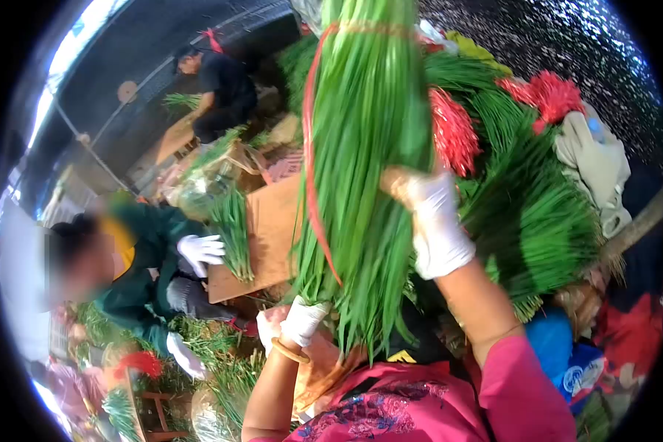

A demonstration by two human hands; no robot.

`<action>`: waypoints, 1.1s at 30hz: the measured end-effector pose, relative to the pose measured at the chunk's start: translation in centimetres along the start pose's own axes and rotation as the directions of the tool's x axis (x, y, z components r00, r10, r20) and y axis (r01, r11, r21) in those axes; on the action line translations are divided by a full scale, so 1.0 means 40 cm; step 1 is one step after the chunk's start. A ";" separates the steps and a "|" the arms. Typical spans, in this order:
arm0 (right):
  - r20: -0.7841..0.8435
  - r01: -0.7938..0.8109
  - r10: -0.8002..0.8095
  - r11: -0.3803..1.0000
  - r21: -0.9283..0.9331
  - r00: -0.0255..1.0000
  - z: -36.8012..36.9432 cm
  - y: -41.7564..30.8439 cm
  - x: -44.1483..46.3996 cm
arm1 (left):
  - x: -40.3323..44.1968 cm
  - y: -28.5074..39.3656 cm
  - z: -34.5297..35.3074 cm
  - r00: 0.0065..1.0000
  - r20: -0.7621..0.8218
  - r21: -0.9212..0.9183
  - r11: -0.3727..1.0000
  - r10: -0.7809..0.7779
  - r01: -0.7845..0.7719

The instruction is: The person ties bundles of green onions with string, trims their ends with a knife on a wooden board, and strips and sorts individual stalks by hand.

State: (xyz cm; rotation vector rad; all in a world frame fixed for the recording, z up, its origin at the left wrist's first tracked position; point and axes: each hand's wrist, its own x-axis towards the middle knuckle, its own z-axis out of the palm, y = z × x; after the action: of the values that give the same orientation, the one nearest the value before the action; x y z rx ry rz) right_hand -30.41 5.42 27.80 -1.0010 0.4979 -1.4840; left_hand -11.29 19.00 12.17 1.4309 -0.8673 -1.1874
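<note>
A large bundle of long green garlic chives [368, 147] stands upright in front of me, with its leaves hanging downward. A thin red strip [313, 155] circles it near the top, and its loose end trails down the left side. My right hand [435, 214], in a white glove, grips the bundle from the right; some of its fingers are hidden by the leaves. Low at the left edge of the bundle is my left hand [302, 322], also gloved, with a bracelet [290, 351] at the wrist. It touches the leaf tips, but its fingers are mostly hidden.
A wooden board [272, 228] to the left carries a smaller chive bunch [232, 236], under a co-worker's gloved hand [201, 253]. Another person [225, 88] sits farther back. Chive heaps [538, 228] and red strips [453, 132] lie on the right. Loose leaves litter the lower left.
</note>
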 end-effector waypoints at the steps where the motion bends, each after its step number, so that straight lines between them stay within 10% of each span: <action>1: 0.015 0.115 -0.114 0.986 -0.122 0.993 -0.041 -0.038 0.020 | 0.027 -0.091 -0.038 0.994 0.029 0.087 0.991 -0.109 0.106; 4: -0.030 0.350 -0.394 0.845 -0.404 0.918 -0.163 -0.187 0.070 | 0.017 -0.111 -0.054 0.997 -0.057 0.218 0.973 -0.059 0.070; 5: -0.188 0.284 -0.441 0.795 -0.536 0.878 -0.190 -0.249 0.083 | 0.027 -0.144 -0.083 0.995 -0.045 0.013 0.995 -0.093 0.094; 11: 0.404 0.514 -0.727 -0.083 -0.854 0.555 -0.419 -0.567 0.169 | 0.059 -0.182 -0.203 0.992 -0.125 0.070 0.997 -0.032 0.041; 16: 0.834 0.573 -0.101 -0.682 -0.455 0.542 -0.482 -0.540 0.131 | 0.065 -0.218 -0.244 0.976 -0.208 0.029 0.997 -0.062 0.069; 21: 0.577 0.683 0.437 -0.656 -0.321 0.690 -0.802 -0.147 0.023 | 0.024 -0.231 -0.239 0.973 -0.232 0.014 1.000 0.003 0.000; 23: 0.288 0.480 0.384 -0.723 -0.496 0.877 -0.940 -0.034 -0.012 | -0.011 -0.204 -0.234 0.972 -0.228 0.043 0.998 0.062 -0.053; 33: 0.328 0.530 0.416 -0.674 -0.514 0.848 -0.838 -0.157 0.010 | -0.140 -0.177 -0.322 0.923 -0.384 -0.013 1.000 0.007 -0.014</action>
State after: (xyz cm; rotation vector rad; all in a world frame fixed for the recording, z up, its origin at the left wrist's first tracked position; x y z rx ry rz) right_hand -61.12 -1.86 14.94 -3.1539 1.6545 0.2006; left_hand -0.84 29.06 6.10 1.5755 -0.5884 -0.8593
